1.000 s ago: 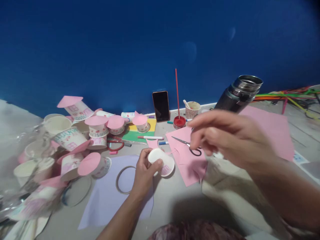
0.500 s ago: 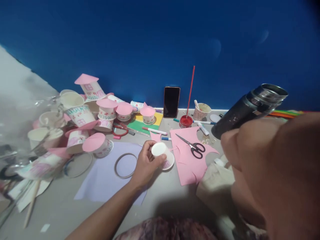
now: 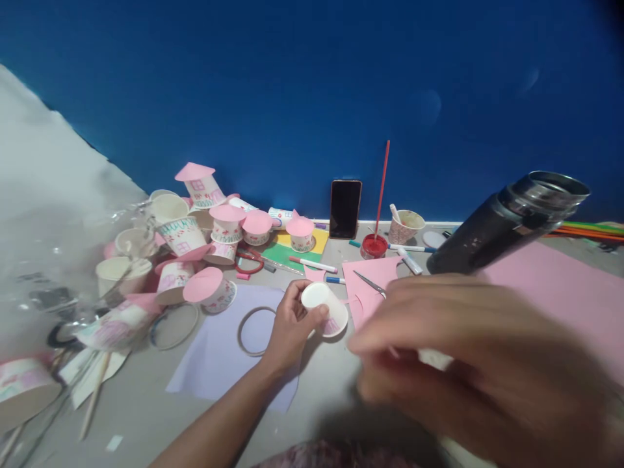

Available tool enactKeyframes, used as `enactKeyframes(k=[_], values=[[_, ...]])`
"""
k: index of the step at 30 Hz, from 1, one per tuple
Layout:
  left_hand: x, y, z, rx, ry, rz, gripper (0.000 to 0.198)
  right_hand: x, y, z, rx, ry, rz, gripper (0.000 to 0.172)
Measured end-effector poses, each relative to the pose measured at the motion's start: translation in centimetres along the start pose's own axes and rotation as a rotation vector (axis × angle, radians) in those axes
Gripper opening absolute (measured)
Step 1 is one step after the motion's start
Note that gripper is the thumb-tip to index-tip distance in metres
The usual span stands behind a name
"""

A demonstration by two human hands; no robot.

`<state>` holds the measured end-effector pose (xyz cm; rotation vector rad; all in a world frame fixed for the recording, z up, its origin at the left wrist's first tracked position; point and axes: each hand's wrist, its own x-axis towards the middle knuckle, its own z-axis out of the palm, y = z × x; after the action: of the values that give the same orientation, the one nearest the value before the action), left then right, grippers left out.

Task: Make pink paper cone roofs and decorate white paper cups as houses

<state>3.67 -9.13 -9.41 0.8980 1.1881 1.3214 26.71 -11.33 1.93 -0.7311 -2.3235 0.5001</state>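
My left hand (image 3: 290,325) grips a white paper cup (image 3: 327,305) that lies on its side on the grey table, base towards me, with pink marks on its wall. My right hand (image 3: 468,351) hovers close to the camera at the lower right. It is blurred, its fingers reach left, and I cannot make out whether it holds anything. It hides part of the cut pink paper (image 3: 370,273) and of the scissors (image 3: 370,284) lying on that paper.
A dark steel flask (image 3: 507,224) lies tilted at the right above a large pink sheet (image 3: 560,292). Decorated cups with pink lids (image 3: 214,227) are piled at the left. A lilac sheet (image 3: 219,357) carries a ring (image 3: 253,331). A phone (image 3: 345,208), red paint (image 3: 374,246) and markers stand by the blue wall.
My right hand has dropped from the right edge down and left across the pink paper. The left hand keeps its grip on the cup. The camera has shifted slightly.
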Motion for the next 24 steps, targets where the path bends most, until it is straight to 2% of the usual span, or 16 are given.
enactKeyframes(k=[2, 4, 8, 10, 12, 13, 16, 17, 18, 21, 24], values=[[0.3, 0.0, -0.1, -0.101, -0.018, -0.038, 0.043, 3.1, 1.4, 2.0, -0.103, -0.023, 0.025, 0.023], [0.7, -0.1, -0.3, -0.217, -0.049, -0.106, 0.045, 3.8, 3.7, 4.4, -0.194, -0.032, 0.078, 0.027], [1.3, -0.3, -0.8, -0.376, -0.097, -0.317, 0.047, 1.2, 8.5, 8.2, -0.048, 0.060, 0.374, 0.019], [1.4, -0.2, -0.9, -0.421, -0.138, -0.432, 0.047, 0.0, 10.0, 9.0, 0.005, 0.067, 0.425, 0.018], [1.4, 0.0, -0.8, -0.436, -0.171, -0.479, 0.051, -0.4, 10.7, 9.1, 0.048, 0.048, 0.416, 0.018], [1.4, 0.1, -0.7, -0.429, -0.182, -0.479, 0.053, -0.4, 10.9, 9.1, 0.080, 0.026, 0.384, 0.034], [1.0, -0.1, -0.4, -0.382, -0.214, -0.449, 0.061, -0.2, 10.9, 9.0, 0.152, -0.077, 0.233, 0.108], [0.8, -0.2, -0.3, -0.365, -0.227, -0.432, 0.064, -0.1, 10.8, 9.1, 0.153, -0.113, 0.188, 0.121], [0.6, -0.3, -0.2, -0.349, -0.239, -0.413, 0.069, 0.0, 10.7, 9.2, 0.147, -0.140, 0.156, 0.124], [0.2, -0.3, -0.5, -0.277, -0.296, -0.338, 0.083, 0.1, 10.6, 9.5, 0.169, -0.146, 0.119, 0.103], [0.3, 0.2, -1.5, -0.115, -0.416, -0.195, 0.097, 0.2, 10.6, 9.3, 0.282, -0.073, 0.212, 0.092]])
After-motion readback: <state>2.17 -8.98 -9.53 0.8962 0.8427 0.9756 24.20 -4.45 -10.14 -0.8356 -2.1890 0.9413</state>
